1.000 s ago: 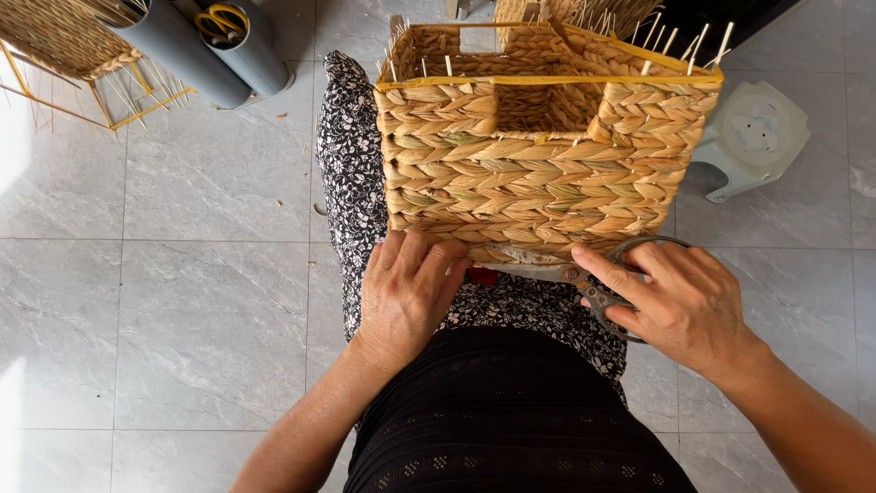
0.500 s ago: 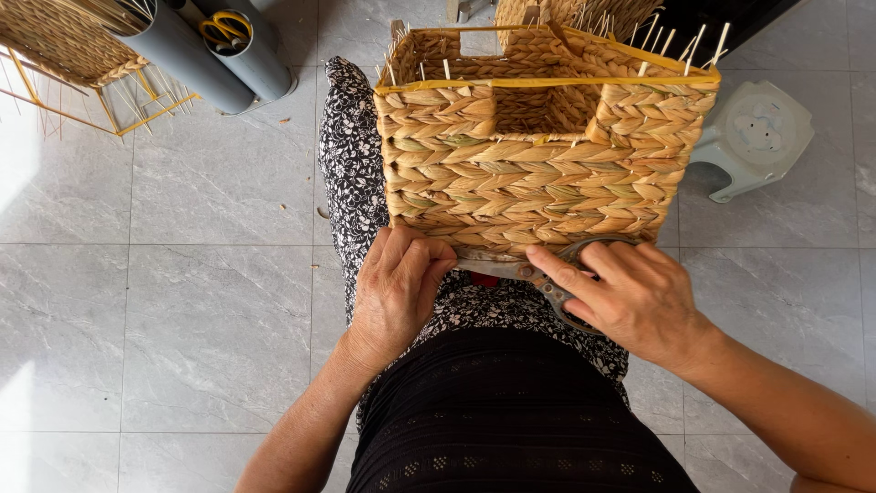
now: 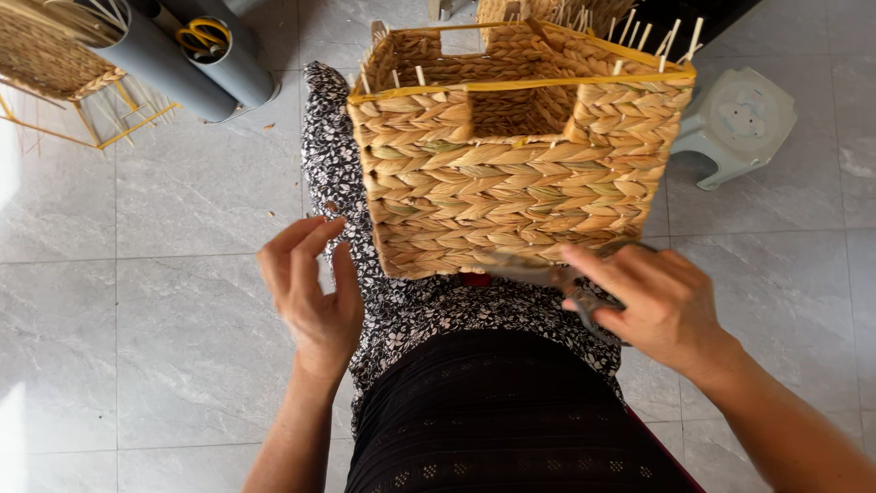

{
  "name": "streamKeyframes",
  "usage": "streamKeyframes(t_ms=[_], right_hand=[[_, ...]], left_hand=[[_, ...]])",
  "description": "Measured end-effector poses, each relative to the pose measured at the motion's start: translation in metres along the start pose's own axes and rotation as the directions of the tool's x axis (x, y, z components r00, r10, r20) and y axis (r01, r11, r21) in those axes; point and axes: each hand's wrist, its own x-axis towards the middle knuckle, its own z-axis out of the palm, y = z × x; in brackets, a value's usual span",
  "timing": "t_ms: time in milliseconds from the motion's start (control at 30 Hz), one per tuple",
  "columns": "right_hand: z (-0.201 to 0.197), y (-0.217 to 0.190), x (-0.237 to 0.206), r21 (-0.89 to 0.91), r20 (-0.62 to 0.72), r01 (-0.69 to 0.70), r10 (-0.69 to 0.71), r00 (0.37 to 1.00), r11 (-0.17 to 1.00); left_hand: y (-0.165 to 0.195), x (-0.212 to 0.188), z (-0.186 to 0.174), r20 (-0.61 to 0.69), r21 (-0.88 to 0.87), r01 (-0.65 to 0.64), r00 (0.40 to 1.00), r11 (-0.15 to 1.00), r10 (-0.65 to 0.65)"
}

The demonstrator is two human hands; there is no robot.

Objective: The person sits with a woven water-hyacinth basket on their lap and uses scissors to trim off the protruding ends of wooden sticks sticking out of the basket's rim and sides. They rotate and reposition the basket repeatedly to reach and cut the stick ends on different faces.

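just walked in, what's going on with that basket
A seated person has a woven basket resting on their lap, its frame rods sticking up along the rim. The right hand holds scissors at the basket's lower edge. The left hand is open beside the basket, not touching it. On the tiled floor lie a pale stool, grey tubes and another woven piece.

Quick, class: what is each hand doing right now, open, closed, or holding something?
Left hand: open, holding nothing, just left of the woven basket.
Right hand: closed on scissors at the basket's lower edge.
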Motion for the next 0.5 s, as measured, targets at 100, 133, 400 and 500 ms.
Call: streamKeyframes(t_ms=[100, 133, 400, 500], right_hand=[[-0.003, 0.009, -0.012, 0.027, -0.093, -0.157, 0.158, 0.983, 0.987], [-0.005, 0.011, -0.017, 0.04, -0.142, -0.174, 0.178, 0.974, 0.984], [0.009, 0.018, -0.037, 0.17, -0.2, -0.364, 0.393, 0.897, 0.916], [0.025, 0.018, -0.041, 0.267, -0.209, -0.374, 0.432, 0.878, 0.888]], left_hand=[[0.011, 0.003, -0.002, 0.024, 0.001, -0.034, 0.999, 0.999, 0.034], [0.017, 0.005, 0.002, 0.071, -0.017, -0.068, 0.995, 0.998, 0.069], [0.065, 0.035, 0.049, 0.251, -0.144, -0.411, 0.865, 0.9, 0.435], [0.073, 0.042, 0.063, 0.284, -0.079, -0.41, 0.864, 0.909, 0.415]])
